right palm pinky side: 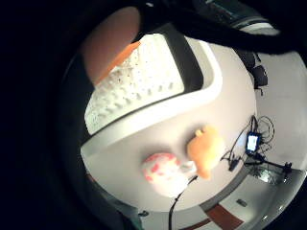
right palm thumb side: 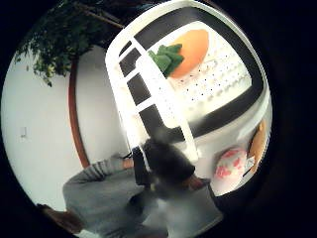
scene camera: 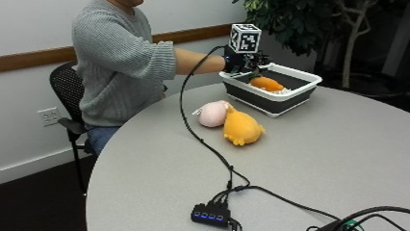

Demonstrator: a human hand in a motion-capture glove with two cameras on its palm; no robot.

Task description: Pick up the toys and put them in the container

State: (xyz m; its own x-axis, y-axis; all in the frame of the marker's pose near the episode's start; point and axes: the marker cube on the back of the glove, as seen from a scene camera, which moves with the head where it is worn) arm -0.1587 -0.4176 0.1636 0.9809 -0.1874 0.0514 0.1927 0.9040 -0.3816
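**Hovering over the container, two toys left on the desk**

Sitting at the desk's [scene camera: 333, 144] left edge, a person in a grey sweater [scene camera: 118, 57] reaches the gloved right hand [scene camera: 240, 60] across to the container [scene camera: 272, 101], a white-rimmed, dark-walled tub near the far edge. The grip is above the tub's near-left corner; I cannot tell whether its fingers are apart or together. The carrot toy [scene camera: 266, 83], orange with green leaves, lies on the tub's dotted white floor just below and beside the grip. On the desk in front of the tub, clear of the hand, the pink plush [scene camera: 212, 114] and the orange plush [scene camera: 241, 129] lie touching each other. A black cable [scene camera: 198, 139] runs from the hand past them to a hub [scene camera: 210, 213] at the near edge.
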